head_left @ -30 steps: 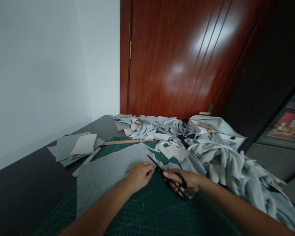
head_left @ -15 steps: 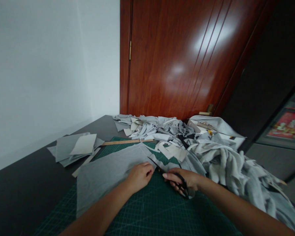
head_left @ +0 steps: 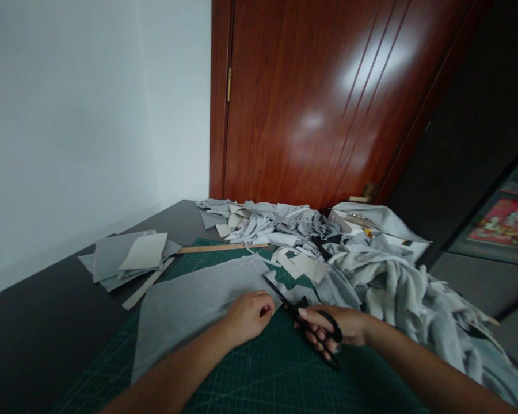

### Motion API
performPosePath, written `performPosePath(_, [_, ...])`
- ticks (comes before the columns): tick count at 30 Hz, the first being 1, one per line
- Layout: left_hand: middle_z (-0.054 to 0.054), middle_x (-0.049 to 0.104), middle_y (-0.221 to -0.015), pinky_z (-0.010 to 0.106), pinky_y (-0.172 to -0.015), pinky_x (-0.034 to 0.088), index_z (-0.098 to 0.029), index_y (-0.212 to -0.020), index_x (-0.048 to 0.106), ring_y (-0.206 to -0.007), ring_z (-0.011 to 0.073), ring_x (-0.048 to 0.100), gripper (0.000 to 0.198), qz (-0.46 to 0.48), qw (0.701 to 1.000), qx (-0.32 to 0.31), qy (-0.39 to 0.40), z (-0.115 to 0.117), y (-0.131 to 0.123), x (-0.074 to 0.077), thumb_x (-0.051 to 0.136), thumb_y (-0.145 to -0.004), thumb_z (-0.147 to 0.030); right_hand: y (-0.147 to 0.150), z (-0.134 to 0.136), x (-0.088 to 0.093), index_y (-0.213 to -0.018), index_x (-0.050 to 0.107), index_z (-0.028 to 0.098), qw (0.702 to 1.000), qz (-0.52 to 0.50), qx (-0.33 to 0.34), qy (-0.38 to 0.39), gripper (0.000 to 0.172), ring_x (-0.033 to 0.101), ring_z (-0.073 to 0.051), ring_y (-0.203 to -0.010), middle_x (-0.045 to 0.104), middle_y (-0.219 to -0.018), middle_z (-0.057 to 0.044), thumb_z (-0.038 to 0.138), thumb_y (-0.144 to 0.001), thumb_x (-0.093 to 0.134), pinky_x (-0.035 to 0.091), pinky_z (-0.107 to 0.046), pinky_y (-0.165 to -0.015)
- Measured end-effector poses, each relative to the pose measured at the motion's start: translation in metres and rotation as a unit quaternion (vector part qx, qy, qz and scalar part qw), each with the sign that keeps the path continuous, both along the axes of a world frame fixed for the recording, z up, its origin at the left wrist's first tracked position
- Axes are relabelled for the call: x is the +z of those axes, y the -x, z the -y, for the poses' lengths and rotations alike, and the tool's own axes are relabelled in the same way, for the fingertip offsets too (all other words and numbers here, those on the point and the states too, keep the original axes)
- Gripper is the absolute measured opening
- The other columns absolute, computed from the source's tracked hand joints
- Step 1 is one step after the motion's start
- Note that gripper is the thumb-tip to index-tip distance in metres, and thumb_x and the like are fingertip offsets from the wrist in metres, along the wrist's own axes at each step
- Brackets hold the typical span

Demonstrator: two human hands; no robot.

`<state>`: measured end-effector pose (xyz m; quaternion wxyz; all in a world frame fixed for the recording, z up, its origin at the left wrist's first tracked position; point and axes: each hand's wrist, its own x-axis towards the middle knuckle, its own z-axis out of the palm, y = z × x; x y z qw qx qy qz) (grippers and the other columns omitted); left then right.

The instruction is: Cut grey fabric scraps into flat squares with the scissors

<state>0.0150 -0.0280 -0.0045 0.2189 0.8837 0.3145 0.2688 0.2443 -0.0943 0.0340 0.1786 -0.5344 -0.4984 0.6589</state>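
Note:
A large piece of light grey fabric point(head_left: 185, 305) lies on a green cutting mat point(head_left: 250, 374). My left hand point(head_left: 250, 313) is closed at the fabric's right edge, fingers curled over it; the fingertips are partly hidden. In my right hand point(head_left: 328, 328) is a pair of black-handled scissors point(head_left: 293, 310), the blades pointing up and left along that edge. The handles are spread apart. Beside the blades, a narrow grey fabric strip point(head_left: 291, 287) runs along their right side.
Grey cloth pieces with a pale card point(head_left: 144, 251) on top lie left on the dark table point(head_left: 30, 310). A wooden ruler point(head_left: 220, 248) crosses the mat's far edge. Fabric scraps point(head_left: 276, 221) are heaped behind, with an open white box point(head_left: 382, 221) and piled grey cloth point(head_left: 397, 282) right.
My right hand has moved a little right and down with the scissors, whose handles are now wider apart. My left hand has shifted slightly right and down.

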Motion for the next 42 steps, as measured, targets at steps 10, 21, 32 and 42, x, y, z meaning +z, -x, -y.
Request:
performPosePath(10, [-0.002, 0.061, -0.072, 0.02, -0.062, 0.039, -0.019, -0.074, 0.063, -0.065, 0.0116, 0.055, 0.015, 0.012, 1.0, -0.004, -0.006, -0.002, 0.001, -0.002, 0.054, -0.078, -0.007, 0.018, -0.024, 0.002, -0.088, 0.059, 0.015, 0.999, -0.023, -0.029, 0.023, 0.061, 0.053, -0.008, -0.043, 0.057, -0.056, 0.004, 0.073, -0.071, 0.064, 0.052, -0.02, -0.041])
performPosePath(21, [-0.002, 0.062, -0.071, 0.021, -0.059, 0.038, -0.019, -0.075, 0.062, -0.063, 0.0112, 0.054, 0.015, 0.003, 1.0, -0.003, -0.027, 0.0, 0.001, -0.004, 0.055, -0.075, -0.006, 0.02, -0.039, -0.001, -0.082, 0.055, 0.015, 0.998, -0.038, -0.024, 0.035, 0.058, 0.058, -0.01, -0.047, 0.06, -0.061, 0.001, 0.072, -0.075, 0.061, 0.054, -0.022, -0.044])
performPosePath(32, [-0.003, 0.064, -0.073, 0.021, -0.06, 0.037, -0.019, -0.076, 0.063, -0.064, 0.0116, 0.055, 0.015, -0.024, 0.999, -0.003, -0.031, 0.001, 0.0, -0.002, 0.056, -0.075, -0.007, 0.015, -0.034, -0.006, -0.078, 0.053, 0.015, 0.996, -0.059, -0.034, 0.054, 0.059, 0.058, -0.01, -0.048, 0.061, -0.062, 0.0, 0.074, -0.077, 0.056, 0.054, -0.022, -0.045])
performPosePath(42, [-0.003, 0.065, -0.073, 0.021, -0.06, 0.038, -0.019, -0.077, 0.063, -0.063, 0.0115, 0.055, 0.014, -0.022, 1.0, -0.002, -0.017, 0.001, 0.0, 0.0, 0.055, -0.075, -0.007, 0.017, -0.036, -0.003, -0.065, 0.047, 0.016, 0.998, -0.035, -0.034, 0.042, 0.064, 0.058, -0.01, -0.049, 0.06, -0.061, -0.002, 0.079, -0.072, 0.056, 0.055, -0.024, -0.047])
